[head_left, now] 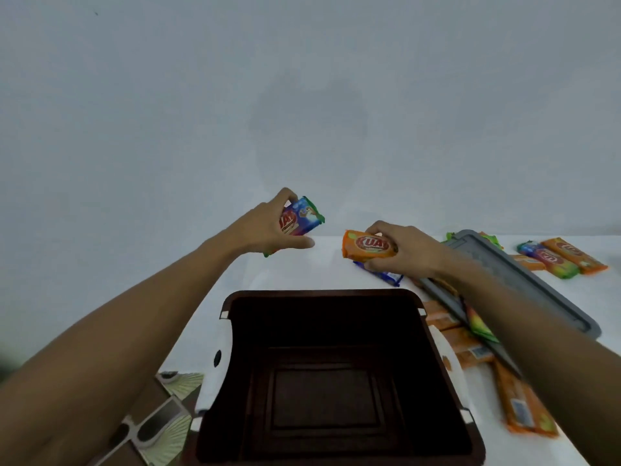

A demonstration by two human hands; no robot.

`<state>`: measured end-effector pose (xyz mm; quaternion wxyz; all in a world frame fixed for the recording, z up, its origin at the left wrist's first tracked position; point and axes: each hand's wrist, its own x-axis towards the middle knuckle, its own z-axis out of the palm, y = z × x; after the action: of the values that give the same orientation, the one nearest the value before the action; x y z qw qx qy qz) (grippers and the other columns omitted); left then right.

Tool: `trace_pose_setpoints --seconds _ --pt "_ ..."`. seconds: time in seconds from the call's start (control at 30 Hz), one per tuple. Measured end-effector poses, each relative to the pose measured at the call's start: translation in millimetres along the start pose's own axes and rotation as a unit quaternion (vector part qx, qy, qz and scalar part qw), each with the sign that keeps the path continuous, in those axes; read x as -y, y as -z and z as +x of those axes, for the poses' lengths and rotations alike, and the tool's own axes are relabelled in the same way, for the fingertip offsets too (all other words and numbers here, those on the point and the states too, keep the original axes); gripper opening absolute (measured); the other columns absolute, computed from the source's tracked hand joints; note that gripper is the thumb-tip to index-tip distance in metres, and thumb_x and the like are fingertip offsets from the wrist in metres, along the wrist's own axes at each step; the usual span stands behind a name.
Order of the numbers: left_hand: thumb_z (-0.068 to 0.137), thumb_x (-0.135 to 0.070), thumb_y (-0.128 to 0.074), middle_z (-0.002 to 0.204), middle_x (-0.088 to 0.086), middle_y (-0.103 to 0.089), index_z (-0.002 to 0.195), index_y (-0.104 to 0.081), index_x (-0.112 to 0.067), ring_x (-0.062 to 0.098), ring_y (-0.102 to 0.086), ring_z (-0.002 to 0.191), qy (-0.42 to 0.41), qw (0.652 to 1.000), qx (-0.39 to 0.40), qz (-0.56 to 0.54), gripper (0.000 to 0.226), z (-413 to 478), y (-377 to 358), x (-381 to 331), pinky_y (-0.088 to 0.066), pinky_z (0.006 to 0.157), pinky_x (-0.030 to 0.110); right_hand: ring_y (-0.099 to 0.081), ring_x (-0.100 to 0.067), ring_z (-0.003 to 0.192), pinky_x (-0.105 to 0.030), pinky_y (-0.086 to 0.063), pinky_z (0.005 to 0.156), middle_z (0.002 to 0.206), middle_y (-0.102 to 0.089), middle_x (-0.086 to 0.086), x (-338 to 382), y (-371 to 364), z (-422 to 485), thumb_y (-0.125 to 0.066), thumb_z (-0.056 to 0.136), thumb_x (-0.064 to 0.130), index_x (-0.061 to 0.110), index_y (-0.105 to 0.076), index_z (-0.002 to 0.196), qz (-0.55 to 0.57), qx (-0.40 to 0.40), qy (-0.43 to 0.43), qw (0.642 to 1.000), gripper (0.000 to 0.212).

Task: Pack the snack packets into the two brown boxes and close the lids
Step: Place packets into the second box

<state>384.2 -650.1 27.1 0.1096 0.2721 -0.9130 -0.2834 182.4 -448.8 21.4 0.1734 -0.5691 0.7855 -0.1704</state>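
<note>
Orange packet [369,247] in right hand [408,252]

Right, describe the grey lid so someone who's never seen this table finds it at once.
Start at the open dark brown plastic box in the middle of the white table. Right of it, a flat grey rectangular plastic lid lies partly on scattered orange foil snack packets. It is the only grey, rigid thing there; its neighbours are all bright wrappers.
</note>
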Motion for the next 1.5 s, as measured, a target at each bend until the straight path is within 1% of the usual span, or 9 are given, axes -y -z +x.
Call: trace_pose_setpoints --seconds 0.17,0.3,0.47,0.57,0.77,0.87,1.03,1.2,1.5 --pt "0.073 -0.048 -0.079 0.117 -0.004 -0.054 0.119 -0.038 -0.034 0.016 -0.061 0.091 -0.074 0.995 0.034 0.063 0.064 -53.0 3.0 -10.7 -0.061 0.072 0.031 -0.063 -0.009 0.085 -0.035 -0.055 0.078 0.099 -0.065 0.01 33.0 -3.9 -53.3 -0.081 0.067 0.045 0.033 -0.054 0.105 -0.02 0.015 0.016 1.0 0.048" --pt "0.067 -0.058 -0.079 0.115 -0.011 -0.052 0.119 -0.044 -0.031 0.011 -0.053 0.1 -0.121 0.978 0.074 0.152 0.067 -87.6 -4.9 -20.4 -0.05 0.082 0.027 -0.058 -0.002 0.084 -0.028 -0.049 0.075 0.095 -0.062 0.015 54.0 -16.9 -81.4 -0.079 0.067 0.054 0.033 -0.056 0.107 -0.129 0.08 0.049 0.987 0.051" --pt "0.065 -0.067 -0.074 0.114 -0.006 -0.058 0.117 -0.046 -0.027 0.016 -0.055 0.097 -0.158 0.94 0.09 0.287 0.071 -119.8 -30.5 -28.6 -0.047 0.078 0.031 -0.059 -0.012 0.099 -0.035 -0.052 0.085 0.109 -0.062 0.008 53.4 -54.6 -86.3 -0.072 0.069 0.059 0.03 -0.056 0.12 -0.257 0.144 0.038 0.955 0.061" --pt "0.063 -0.064 -0.076 0.116 -0.001 -0.059 0.118 -0.047 -0.024 0.02 -0.057 0.1 -0.144 0.911 0.145 0.358 0.075 -126.9 -51.4 -27.6 -0.047 0.076 0.033 -0.059 -0.021 0.105 -0.035 -0.051 0.085 0.118 -0.059 0.0 55.0 -74.7 -83.0 -0.075 0.072 0.055 0.026 -0.056 0.125 -0.302 0.168 0.018 0.938 0.063" --pt "0.065 -0.06 -0.079 0.116 0.005 -0.059 0.127 -0.052 -0.019 0.025 -0.06 0.101 -0.123 0.85 0.224 0.461 0.079 -124.1 -84.0 -22.1 -0.042 0.07 0.035 -0.059 -0.026 0.107 -0.039 -0.05 0.088 0.122 -0.058 -0.008 58.7 -97.4 -77.0 -0.069 0.086 0.04 0.014 -0.055 0.125 -0.353 0.164 0.035 0.92 0.049" --pt "0.072 -0.057 -0.075 0.115 0.005 -0.061 0.125 -0.055 -0.018 0.025 -0.061 0.099 -0.132 0.847 0.204 0.473 0.068 -125.4 -88.3 -17.4 -0.041 0.069 0.035 -0.062 -0.024 0.102 -0.035 -0.049 0.081 0.117 -0.061 -0.008 57.6 -101.0 -81.2 -0.061 0.093 0.032 0.014 -0.057 0.122 -0.379 0.123 0.06 0.915 0.034" --pt "0.08 -0.044 -0.073 0.119 0.007 -0.06 0.124 -0.057 -0.016 0.027 -0.061 0.102 -0.126 0.85 0.21 0.466 0.055 -125.6 -93.9 -14.7 -0.049 0.078 0.039 -0.062 -0.023 0.103 -0.035 -0.049 0.081 0.119 -0.06 -0.008 55.3 -104.3 -81.7 -0.059 0.095 0.028 0.015 -0.056 0.124 -0.387 0.113 0.083 0.911 0.033" --pt "0.086 -0.035 -0.069 0.122 0.01 -0.059 0.124 -0.057 -0.012 0.029 -0.06 0.106 -0.107 0.858 0.201 0.461 0.046 -125.1 -93.9 -18.8 -0.049 0.082 0.04 -0.062 -0.023 0.103 -0.036 -0.05 0.084 0.118 -0.062 -0.007 55.9 -105.4 -79.9 -0.061 0.094 0.025 0.014 -0.057 0.124 -0.363 0.091 0.038 0.927 0.032" --pt "0.079 -0.043 -0.075 0.12 0.007 -0.059 0.123 -0.057 -0.015 0.026 -0.06 0.104 -0.084 0.853 0.246 0.452 0.055 -122.2 -82.6 -24.5 -0.049 0.078 0.038 -0.06 -0.025 0.109 -0.037 -0.05 0.088 0.123 -0.059 -0.009 62.2 -89.6 -77.7 -0.062 0.093 0.021 0.014 -0.055 0.128 -0.351 0.172 0.021 0.92 0.037"
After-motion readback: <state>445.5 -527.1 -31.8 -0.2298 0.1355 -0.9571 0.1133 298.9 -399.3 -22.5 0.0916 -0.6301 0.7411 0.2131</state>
